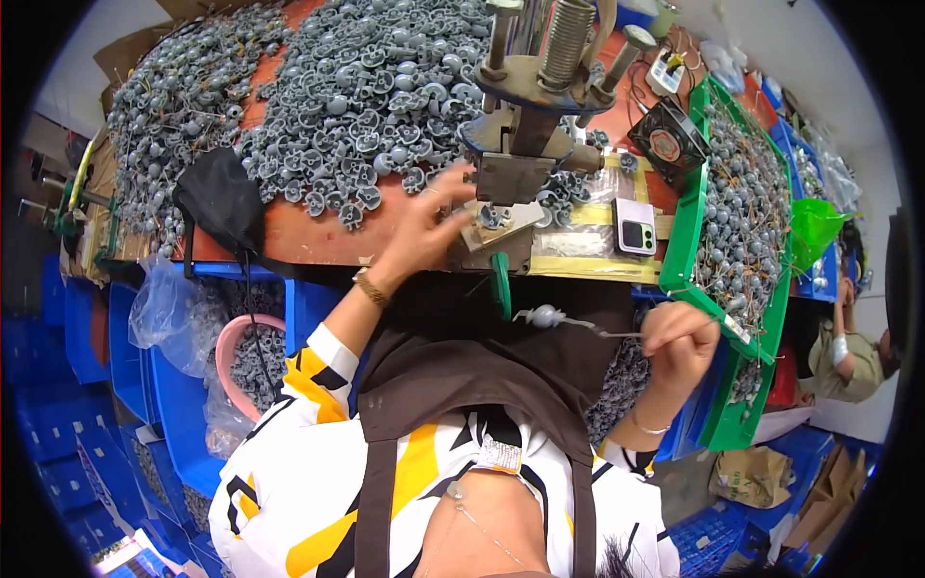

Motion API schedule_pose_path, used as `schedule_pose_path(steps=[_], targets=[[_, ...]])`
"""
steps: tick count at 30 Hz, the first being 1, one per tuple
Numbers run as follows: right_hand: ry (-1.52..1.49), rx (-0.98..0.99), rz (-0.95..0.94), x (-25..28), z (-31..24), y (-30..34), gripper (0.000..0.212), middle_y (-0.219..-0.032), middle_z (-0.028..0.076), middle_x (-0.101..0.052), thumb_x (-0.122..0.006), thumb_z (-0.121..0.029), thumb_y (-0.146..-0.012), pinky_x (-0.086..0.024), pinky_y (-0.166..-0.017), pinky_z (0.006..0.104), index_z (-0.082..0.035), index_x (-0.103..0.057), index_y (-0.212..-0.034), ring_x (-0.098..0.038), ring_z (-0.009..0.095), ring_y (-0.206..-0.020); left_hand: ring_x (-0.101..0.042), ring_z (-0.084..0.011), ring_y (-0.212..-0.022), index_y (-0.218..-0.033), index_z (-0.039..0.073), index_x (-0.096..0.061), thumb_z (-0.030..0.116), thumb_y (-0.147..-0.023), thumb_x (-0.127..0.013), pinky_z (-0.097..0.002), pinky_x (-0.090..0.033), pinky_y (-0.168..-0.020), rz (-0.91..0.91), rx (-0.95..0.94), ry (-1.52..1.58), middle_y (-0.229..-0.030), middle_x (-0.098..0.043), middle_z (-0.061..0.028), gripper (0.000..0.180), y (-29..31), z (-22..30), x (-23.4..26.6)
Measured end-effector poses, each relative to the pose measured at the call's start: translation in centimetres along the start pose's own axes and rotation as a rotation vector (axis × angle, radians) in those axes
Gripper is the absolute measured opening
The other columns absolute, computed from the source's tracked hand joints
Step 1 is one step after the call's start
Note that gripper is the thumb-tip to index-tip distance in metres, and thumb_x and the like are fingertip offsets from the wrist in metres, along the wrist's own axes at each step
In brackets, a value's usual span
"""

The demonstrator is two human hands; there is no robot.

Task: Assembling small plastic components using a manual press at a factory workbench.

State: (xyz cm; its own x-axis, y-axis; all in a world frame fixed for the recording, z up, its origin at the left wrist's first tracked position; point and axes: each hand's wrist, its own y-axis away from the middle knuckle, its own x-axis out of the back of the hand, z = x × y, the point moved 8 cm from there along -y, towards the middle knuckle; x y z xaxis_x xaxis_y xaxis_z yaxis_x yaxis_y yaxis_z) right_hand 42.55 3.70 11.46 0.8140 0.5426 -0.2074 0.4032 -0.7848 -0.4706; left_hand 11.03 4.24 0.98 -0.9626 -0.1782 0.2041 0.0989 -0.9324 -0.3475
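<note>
My left hand (424, 231) reaches to the left side of a bench press (520, 178), its fingers stretched and apart. Its fingertips are beside the press block, partly hidden there. A small grey plastic part (494, 217) sits on the metal fixture (515, 229) under the block. Over my lap, my right hand (682, 337) pinches a thin metal tool (620, 335) pointing left. At the tool's far end is a grey round part (545, 316) with pale pieces at both sides; how they join is unclear.
Heaps of grey parts (385, 106) cover the red table. A black fan (670, 140) and a phone (635, 227) are right of the press. Farther right is a green tray (683, 260) of grey balls. A green handle (500, 286) hangs below the fixture. Another person (848, 361) is at far right.
</note>
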Motion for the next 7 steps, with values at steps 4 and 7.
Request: schedule_pose_path(steps=[4,7], targets=[[-0.028,-0.191,-0.149,-3.1,3.8,1.2,0.009,-0.067,0.015,-0.064,-0.061,-0.001,-0.077,-0.044,-0.051,0.0276,0.005,-0.063,-0.070,-0.058,0.020,-0.058,-0.059,-0.0259,-0.099,-0.098,0.003,-0.067,0.002,-0.078,-0.068,-0.0367,-0.046,-0.087,0.450,-0.123,-0.864,-0.099,-0.067,-0.0091,0.020,-2.0,1.8,9.6],[-0.076,-0.351,-0.190,-4.7,7.1,2.2,0.009,-0.077,0.019,-0.066,-0.064,-0.003,-0.082,-0.050,-0.057,0.0290,0.006,-0.065,-0.078,-0.062,0.021,-0.064,-0.054,-0.0240,-0.106,-0.096,0.009,-0.069,0.015,-0.077,-0.074,-0.0395,-0.039,-0.096,0.289,0.051,-1.207,-0.103,-0.066,-0.0099,0.021,-4.1,0.0,10.9]])
